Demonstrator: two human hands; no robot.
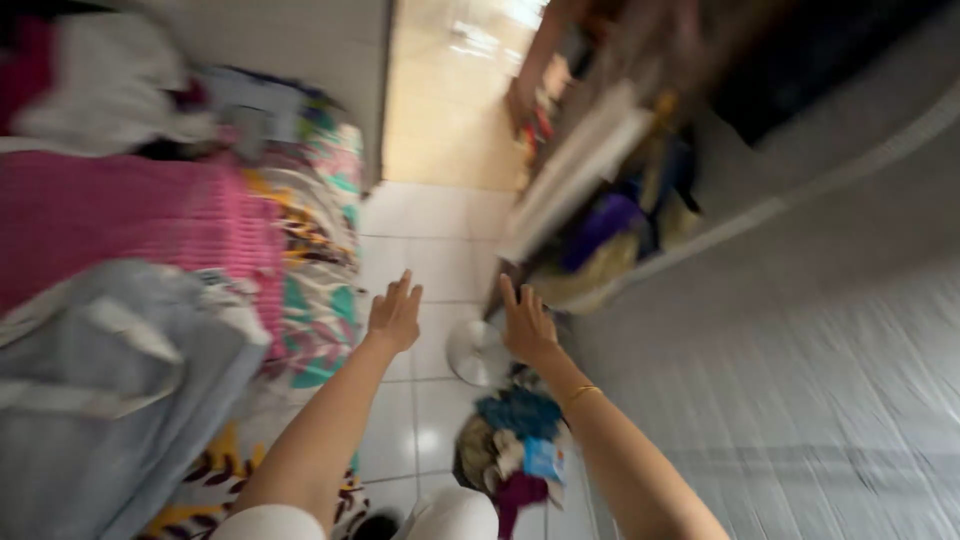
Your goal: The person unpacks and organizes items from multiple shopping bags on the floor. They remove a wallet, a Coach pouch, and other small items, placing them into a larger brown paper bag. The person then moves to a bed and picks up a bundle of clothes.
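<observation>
- Head view, blurred by motion: my left hand point(395, 315) and my right hand point(527, 325) are both stretched out ahead of me, side by side with a gap between them, backs up, fingers spread and holding nothing.
- Just beyond my right hand, almost under its palm, a round white disc point(476, 352) sits on the floor; I cannot tell whether it is a plate or a lid, and my hand is not touching it.
- A thin gold bangle point(582, 393) circles my right wrist.
- Below my right forearm, nearer to me, a basket point(515, 445) holds bundled cloth in blue, beige and purple.
- Under both hands runs a white tiled floor point(425, 245), leading ahead to a paler, shiny stretch.
- To the left of my left hand lies a flowered cloth point(320, 300) in teal, pink and yellow, with a pink ribbed fabric point(130, 215) on it and a grey-blue garment point(110, 380) nearest to me.
- To the right of my right hand a low shelf point(590, 235) holds mixed things, too smeared to name, one of them purple.
- Far ahead, beyond the shelf, another person's arm point(530, 70) hangs down.
- On my far right spreads a grey-white sheeted surface point(800, 380).
</observation>
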